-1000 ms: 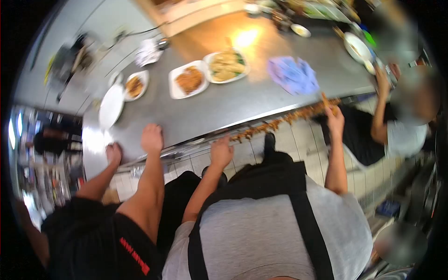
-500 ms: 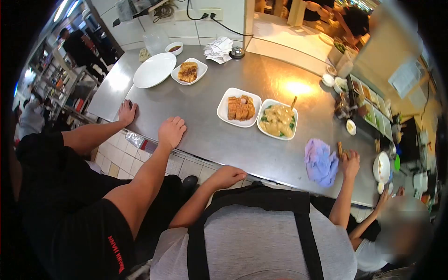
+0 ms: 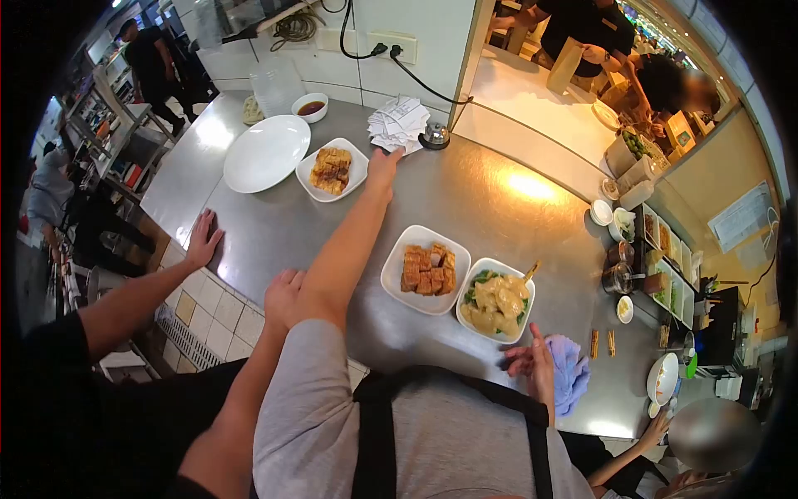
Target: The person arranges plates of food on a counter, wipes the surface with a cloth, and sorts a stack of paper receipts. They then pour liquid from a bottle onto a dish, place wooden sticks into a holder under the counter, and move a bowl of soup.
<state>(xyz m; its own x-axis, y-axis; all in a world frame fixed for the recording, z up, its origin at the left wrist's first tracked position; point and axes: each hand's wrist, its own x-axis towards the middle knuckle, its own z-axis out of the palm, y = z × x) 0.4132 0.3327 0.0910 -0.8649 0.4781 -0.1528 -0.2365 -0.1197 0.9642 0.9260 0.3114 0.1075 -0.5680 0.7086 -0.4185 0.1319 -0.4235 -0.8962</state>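
Observation:
My left hand (image 3: 385,173) reaches across the steel counter to the near edge of a pile of white paper slips (image 3: 399,121). Its fingertips close at the slips' edge, partly hidden by the hand itself. My right hand (image 3: 532,358) is open with nothing in it, fingers apart, beside a crumpled lilac cloth (image 3: 570,376). Just beyond that hand, a square white bowl (image 3: 471,326) holds greens under pale sauce, with a brown stick at its rim. To its left, another square dish (image 3: 399,298) carries golden-brown cut pieces.
A silver call bell (image 3: 434,135) stands beside the slips. Farther left are a square dish (image 3: 359,176) of browned food, an oval plate (image 3: 249,179) and a sauce bowl (image 3: 311,108). A co-worker's hands (image 3: 202,239) rest at the counter edge. Two short brown sticks (image 3: 594,343) lie right.
My left hand has moved from the counter's front edge to the paper slips. My right hand has left the brown sticks and come left, near the cloth and sauced bowl.

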